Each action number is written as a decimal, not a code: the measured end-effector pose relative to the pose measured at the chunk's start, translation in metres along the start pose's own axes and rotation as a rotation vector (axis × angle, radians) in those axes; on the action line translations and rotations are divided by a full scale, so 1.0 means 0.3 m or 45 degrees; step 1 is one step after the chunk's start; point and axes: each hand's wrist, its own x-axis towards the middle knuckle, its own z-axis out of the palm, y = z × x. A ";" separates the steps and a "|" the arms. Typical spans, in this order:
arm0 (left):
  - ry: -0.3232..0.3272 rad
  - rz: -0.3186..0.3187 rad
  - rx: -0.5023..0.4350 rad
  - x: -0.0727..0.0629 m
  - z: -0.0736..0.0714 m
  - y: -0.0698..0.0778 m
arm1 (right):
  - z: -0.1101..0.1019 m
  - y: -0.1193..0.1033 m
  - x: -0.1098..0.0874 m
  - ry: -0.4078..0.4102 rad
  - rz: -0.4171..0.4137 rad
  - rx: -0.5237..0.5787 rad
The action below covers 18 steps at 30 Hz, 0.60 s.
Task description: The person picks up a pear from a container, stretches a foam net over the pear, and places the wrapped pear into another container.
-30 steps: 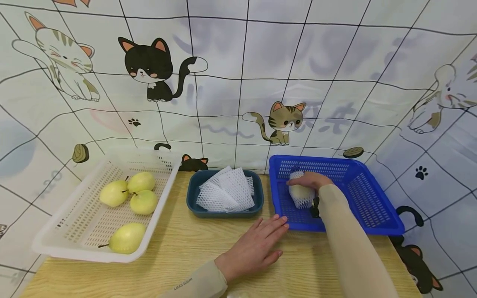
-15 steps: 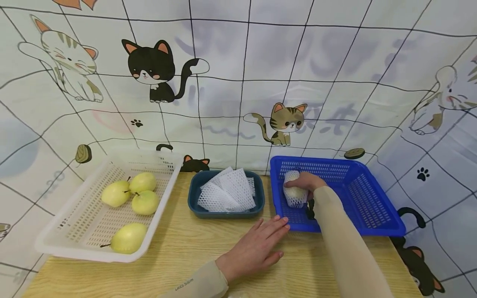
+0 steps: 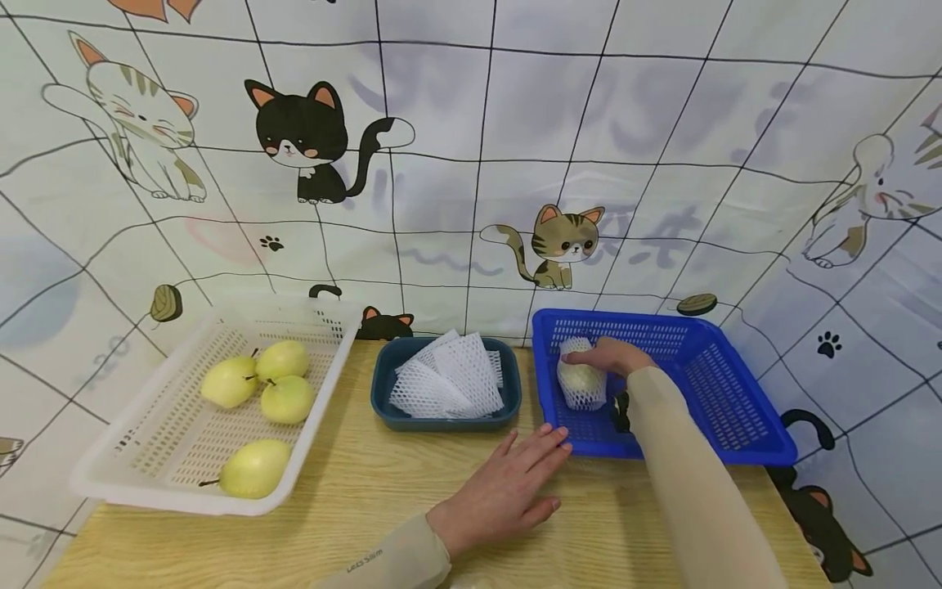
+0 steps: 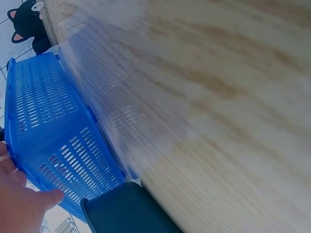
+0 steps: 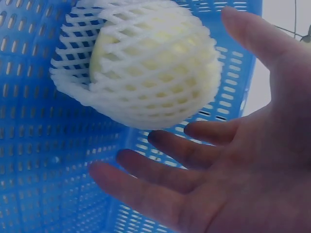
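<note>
A pale yellow pear in a white foam net (image 3: 583,384) lies in the left part of the blue basket (image 3: 743,409). Over its right side is my right hand (image 3: 616,357). The right wrist view shows this hand with fingers and thumb spread, a gap between them and the netted pear (image 5: 160,68). My left hand (image 3: 504,491) lies flat, palm down, fingertips at the basket's near left rim. In the left wrist view, part of the left hand (image 4: 22,204) shows beside the blue basket wall (image 4: 43,97).
A dark teal tray (image 3: 445,424) with several white foam nets (image 3: 449,380) stands in the middle. At the left, a white basket (image 3: 184,503) holds several bare pears (image 3: 255,469). Behind the wooden table (image 3: 353,491) rises a cat-patterned curtain (image 3: 441,188).
The netted pear has moved slightly left inside the blue basket, and my right hand has let go of it, its fingers now spread. My left hand has stayed in place.
</note>
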 end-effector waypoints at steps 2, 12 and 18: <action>0.000 0.001 0.002 0.001 0.001 0.002 | -0.010 -0.003 -0.009 0.026 -0.029 -0.063; 0.078 -0.073 -0.071 -0.022 -0.019 -0.009 | -0.068 -0.057 -0.165 0.206 -0.186 0.004; 0.171 -0.176 -0.014 -0.053 -0.063 -0.040 | -0.037 -0.044 -0.253 0.419 -0.321 0.062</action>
